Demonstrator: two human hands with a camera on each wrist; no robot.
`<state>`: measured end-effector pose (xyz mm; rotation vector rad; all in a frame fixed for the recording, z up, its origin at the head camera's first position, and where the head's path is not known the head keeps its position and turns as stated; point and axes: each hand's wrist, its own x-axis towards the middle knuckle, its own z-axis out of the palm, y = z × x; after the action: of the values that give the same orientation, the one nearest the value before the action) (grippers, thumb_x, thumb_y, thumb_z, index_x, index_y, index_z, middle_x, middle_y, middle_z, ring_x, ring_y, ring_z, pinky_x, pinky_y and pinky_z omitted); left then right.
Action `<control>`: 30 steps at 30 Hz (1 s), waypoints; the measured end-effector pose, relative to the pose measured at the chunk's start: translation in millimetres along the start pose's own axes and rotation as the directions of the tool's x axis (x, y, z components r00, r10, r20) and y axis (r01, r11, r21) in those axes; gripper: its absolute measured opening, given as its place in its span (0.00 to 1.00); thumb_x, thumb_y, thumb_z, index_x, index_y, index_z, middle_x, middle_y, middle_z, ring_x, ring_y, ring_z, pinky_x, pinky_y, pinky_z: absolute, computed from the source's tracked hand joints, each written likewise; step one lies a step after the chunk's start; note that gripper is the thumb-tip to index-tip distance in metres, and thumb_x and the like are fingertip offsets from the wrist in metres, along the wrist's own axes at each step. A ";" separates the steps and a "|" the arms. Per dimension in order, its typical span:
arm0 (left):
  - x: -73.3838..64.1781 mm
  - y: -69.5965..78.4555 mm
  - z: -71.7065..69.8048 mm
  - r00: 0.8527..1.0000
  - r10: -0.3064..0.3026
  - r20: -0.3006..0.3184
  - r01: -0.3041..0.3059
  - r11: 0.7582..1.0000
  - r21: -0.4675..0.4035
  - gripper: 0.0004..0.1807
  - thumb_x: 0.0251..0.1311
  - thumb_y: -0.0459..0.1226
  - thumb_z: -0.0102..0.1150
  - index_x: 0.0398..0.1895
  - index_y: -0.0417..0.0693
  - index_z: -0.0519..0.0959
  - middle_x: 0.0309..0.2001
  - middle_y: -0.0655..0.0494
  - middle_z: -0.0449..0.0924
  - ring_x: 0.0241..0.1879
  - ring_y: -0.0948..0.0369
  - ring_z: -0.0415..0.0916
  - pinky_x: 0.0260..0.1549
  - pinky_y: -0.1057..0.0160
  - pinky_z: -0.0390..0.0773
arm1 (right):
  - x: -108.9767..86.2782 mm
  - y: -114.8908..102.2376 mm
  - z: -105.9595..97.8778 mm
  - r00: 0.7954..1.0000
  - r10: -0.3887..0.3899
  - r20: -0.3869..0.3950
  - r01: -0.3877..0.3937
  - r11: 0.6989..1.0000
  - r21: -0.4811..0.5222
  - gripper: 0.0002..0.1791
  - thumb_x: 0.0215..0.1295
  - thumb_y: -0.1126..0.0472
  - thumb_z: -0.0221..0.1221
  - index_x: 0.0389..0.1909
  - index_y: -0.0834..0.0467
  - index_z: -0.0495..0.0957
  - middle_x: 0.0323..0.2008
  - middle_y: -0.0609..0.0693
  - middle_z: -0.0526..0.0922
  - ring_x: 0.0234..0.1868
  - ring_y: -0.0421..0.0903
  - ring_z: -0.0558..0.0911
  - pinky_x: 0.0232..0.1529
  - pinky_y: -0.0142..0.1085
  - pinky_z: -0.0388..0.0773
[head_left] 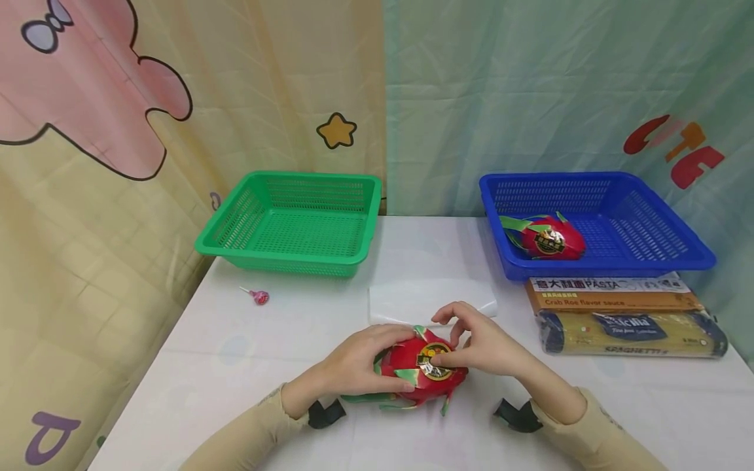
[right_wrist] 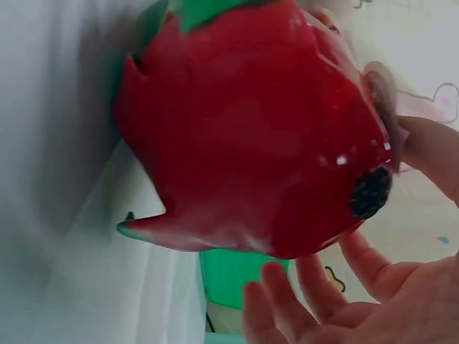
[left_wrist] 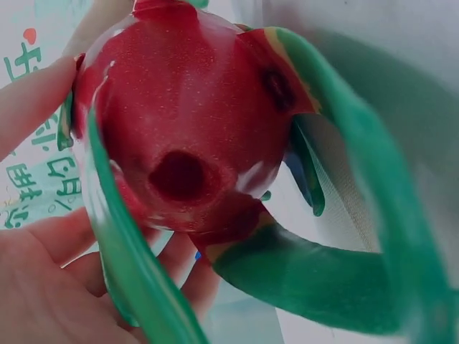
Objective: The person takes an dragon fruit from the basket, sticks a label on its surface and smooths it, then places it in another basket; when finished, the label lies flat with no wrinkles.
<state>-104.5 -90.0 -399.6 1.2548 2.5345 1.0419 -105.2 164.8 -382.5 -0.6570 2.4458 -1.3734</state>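
On the white table, a red dragon fruit [head_left: 406,356] with green leaf tips lies on its side, a round black-and-gold label [head_left: 437,369] facing up. My left hand [head_left: 365,363] grips its leafy end, thumb on the near side and fingers over the far side. The left wrist view shows the rounded red end and long green leaves close up. My right hand [head_left: 480,343] has its thumb on the label, with the other fingers loosely bent off the skin. In the right wrist view, the thumb [right_wrist: 429,147] meets the label's edge, near a dark spot on the fruit's end.
A green basket [head_left: 288,267] stands at the back left. Another dragon fruit [head_left: 556,237] lies in the blue basket [head_left: 601,269] at the back right. A pasta box [head_left: 612,301] and a spaghetti pack [head_left: 633,335] lie below it. A lollipop [head_left: 260,297] and white sheet [head_left: 427,301] are nearby.
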 end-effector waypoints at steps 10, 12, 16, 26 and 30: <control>-0.3 1.6 0.7 1.000 0.006 0.018 -0.006 1.000 -0.019 0.37 0.54 0.54 0.62 0.64 0.50 0.66 0.61 0.60 0.68 0.60 0.63 0.64 0.53 0.60 0.71 | -2.3 12.7 8.7 0.975 0.004 0.223 -0.047 0.981 0.187 0.34 0.59 0.55 0.64 0.63 0.54 0.60 0.56 0.53 0.72 0.58 0.56 0.70 0.52 0.48 0.73; 0.8 5.7 2.6 1.000 -0.017 0.002 0.017 1.000 -0.016 0.38 0.52 0.56 0.63 0.63 0.50 0.66 0.60 0.61 0.69 0.58 0.64 0.64 0.52 0.61 0.71 | -2.9 13.8 10.5 0.971 0.020 0.239 -0.069 0.977 0.201 0.35 0.60 0.55 0.63 0.65 0.55 0.59 0.55 0.54 0.72 0.55 0.54 0.72 0.50 0.43 0.76; 10.0 17.8 14.7 0.990 -0.109 -0.089 0.113 0.993 0.043 0.36 0.52 0.65 0.56 0.54 0.50 0.69 0.45 0.64 0.75 0.42 0.68 0.72 0.37 0.69 0.75 | -4.8 14.9 11.5 0.973 0.013 0.229 -0.054 0.984 0.171 0.35 0.60 0.56 0.62 0.66 0.57 0.59 0.55 0.55 0.72 0.52 0.52 0.74 0.48 0.37 0.76; 26.4 20.2 38.9 0.940 -0.082 -0.332 0.145 0.975 0.167 0.20 0.62 0.57 0.49 0.29 0.52 0.65 0.19 0.66 0.65 0.19 0.70 0.63 0.16 0.76 0.63 | -6.6 13.6 13.6 0.989 -0.004 0.145 -0.013 0.993 0.113 0.37 0.56 0.53 0.66 0.65 0.57 0.64 0.56 0.52 0.74 0.53 0.51 0.75 0.48 0.37 0.76; 25.7 17.8 42.1 0.924 -0.059 -0.378 0.127 0.980 0.156 0.16 0.64 0.53 0.48 0.29 0.52 0.67 0.20 0.67 0.65 0.21 0.70 0.62 0.18 0.75 0.62 | -6.7 13.5 14.2 0.992 0.003 0.128 -0.017 0.994 0.105 0.37 0.55 0.52 0.67 0.64 0.58 0.65 0.56 0.53 0.74 0.52 0.50 0.75 0.47 0.36 0.77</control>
<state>-92.9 -41.4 -415.4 1.0412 2.9994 1.1480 -96.7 163.7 -401.4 -0.6838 2.2579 -1.4012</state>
